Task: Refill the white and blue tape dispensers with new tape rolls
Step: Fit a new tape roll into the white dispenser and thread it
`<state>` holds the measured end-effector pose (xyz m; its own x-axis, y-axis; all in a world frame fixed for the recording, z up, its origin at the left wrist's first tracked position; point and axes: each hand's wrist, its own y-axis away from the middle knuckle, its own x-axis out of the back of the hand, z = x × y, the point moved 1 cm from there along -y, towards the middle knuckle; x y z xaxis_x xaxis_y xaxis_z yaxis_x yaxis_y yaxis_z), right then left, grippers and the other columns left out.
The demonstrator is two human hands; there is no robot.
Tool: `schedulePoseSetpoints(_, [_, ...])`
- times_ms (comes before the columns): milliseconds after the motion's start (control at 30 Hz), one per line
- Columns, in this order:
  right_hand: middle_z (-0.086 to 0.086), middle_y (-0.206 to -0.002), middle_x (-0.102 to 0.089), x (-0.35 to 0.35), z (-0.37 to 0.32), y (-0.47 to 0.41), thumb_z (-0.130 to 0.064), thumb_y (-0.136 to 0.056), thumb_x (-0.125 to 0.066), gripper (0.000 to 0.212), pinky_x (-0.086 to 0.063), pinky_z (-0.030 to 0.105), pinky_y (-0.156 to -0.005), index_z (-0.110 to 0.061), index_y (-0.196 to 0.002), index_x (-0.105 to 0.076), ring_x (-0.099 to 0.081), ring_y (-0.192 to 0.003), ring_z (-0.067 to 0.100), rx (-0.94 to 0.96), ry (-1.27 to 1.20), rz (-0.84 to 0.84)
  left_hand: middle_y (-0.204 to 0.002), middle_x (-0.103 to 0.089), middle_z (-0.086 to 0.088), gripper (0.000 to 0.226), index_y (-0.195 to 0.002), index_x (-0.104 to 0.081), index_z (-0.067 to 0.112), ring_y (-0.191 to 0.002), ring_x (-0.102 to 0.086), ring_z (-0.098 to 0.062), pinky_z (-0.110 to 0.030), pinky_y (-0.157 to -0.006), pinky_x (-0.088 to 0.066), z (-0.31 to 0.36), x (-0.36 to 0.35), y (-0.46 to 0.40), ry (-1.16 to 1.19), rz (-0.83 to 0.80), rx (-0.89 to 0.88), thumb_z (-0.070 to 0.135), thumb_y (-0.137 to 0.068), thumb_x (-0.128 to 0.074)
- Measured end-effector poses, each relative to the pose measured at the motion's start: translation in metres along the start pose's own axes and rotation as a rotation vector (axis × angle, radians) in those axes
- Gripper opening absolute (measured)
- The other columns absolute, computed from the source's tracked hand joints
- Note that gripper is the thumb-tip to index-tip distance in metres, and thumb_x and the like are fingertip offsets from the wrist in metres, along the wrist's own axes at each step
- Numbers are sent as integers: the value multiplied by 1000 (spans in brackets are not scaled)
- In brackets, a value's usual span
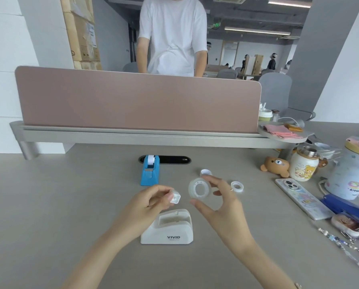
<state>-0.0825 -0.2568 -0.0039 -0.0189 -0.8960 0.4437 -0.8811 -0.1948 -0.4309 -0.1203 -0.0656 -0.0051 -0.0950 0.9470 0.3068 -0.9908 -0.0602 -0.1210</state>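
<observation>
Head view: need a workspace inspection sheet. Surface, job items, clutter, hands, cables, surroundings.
Surface: grey desk, pink divider panel along its back.
Job's things: white dispenser nearest, roll bay empty; blue dispenser farther back, a roll seated in it; small tape roll and a white cap lying loose on the desk.
Clutter: bear plush, bear-print bottle, phone, tin, all at the right.
Hands: left hand pinches a small white core piece; right hand holds a clear tape roll above the white dispenser.
Cables: white cable beside the tin.
Surroundings: a person in a white shirt stands behind the divider; open office beyond.
</observation>
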Motion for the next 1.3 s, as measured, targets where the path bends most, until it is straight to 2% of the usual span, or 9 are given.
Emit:
schedulePoseSetpoints(167, [-32,-126,-47,1,-17,24,-24,-71,-81,55,-30,-2,-89,-51,-107,-48,-45,-115,-11,109,9,-63,-105,-74,-3,22,-108,-66,11,-94,-73,-13,-21,-87,-55,3,-5,-2,168,-12,33,21,-89,-61])
schedulePoseSetpoints(400, [-36,-132,-40,-12,-4,34,-29,-71,-81,75,-30,-2,-93,-71,-114,-36,-43,-117,-6,171,67,-11,-103,-75,-4,22,-111,-68,13,-96,-72,-13,-21,-84,-56,7,-16,3,220,-49,49,19,-91,-59])
schedulePoseSetpoints(600, [-30,-130,-45,-17,4,31,-46,-73,-69,58,-31,1,-95,-63,-119,-39,-47,-118,-4,202,67,49,-109,-74,-5,25,-115,-66,13,-101,-71,-19,-35,-94,-54,7,-17,3,337,-96,125,19,-93,-56])
schedulePoseSetpoints(767, [-34,-130,-42,-19,7,31,-43,-74,-71,61,-30,-1,-94,-66,-119,-37,-45,-118,-6,215,73,40,-114,-72,-9,28,-118,-65,10,-106,-69,-23,-41,-101,-49,7,-17,3,378,-125,155,18,-92,-58])
schedulePoseSetpoints(867, [-37,-129,-42,-20,9,32,-42,-75,-70,57,-31,1,-96,-59,-121,-41,-45,-118,-5,230,63,38,-115,-71,-14,37,-116,-66,6,-109,-67,-26,-37,-97,-52,8,-18,3,420,-175,127,21,-84,-56])
schedulePoseSetpoints(967, [-33,-129,-43,-21,10,32,-47,-75,-67,54,-32,1,-96,-48,-122,-42,-46,-118,-5,225,59,35,-113,-72,-11,36,-114,-68,10,-108,-68,-22,-30,-95,-53,11,-19,6,379,-223,99,25,-83,-57])
schedulePoseSetpoints(1067, [-32,-124,-50,-21,10,31,-41,-76,-70,55,-31,0,-95,-48,-122,-41,-44,-119,-6,219,56,17,-107,-75,-4,21,-109,-71,16,-103,-69,-15,-25,-93,-53,11,-21,8,285,-185,107,17,-90,-61])
schedulePoseSetpoints(1200, [-27,-127,-49,-23,10,31,-46,-76,-66,51,-31,1,-96,-45,-122,-43,-48,-116,-3,248,75,29,-100,-76,6,18,-104,-72,23,-97,-71,-7,-29,-94,-52,12,-25,9,96,-133,82,20,-86,-67])
schedulePoseSetpoints(1300, [-39,-126,-45,-24,11,32,-42,-77,-67,53,-31,2,-97,-45,-123,-42,-46,-116,-3,265,87,24,-94,-77,6,13,-96,-74,23,-92,-72,-8,-36,-94,-54,12,-26,9,78,-77,72,22,-84,-70])
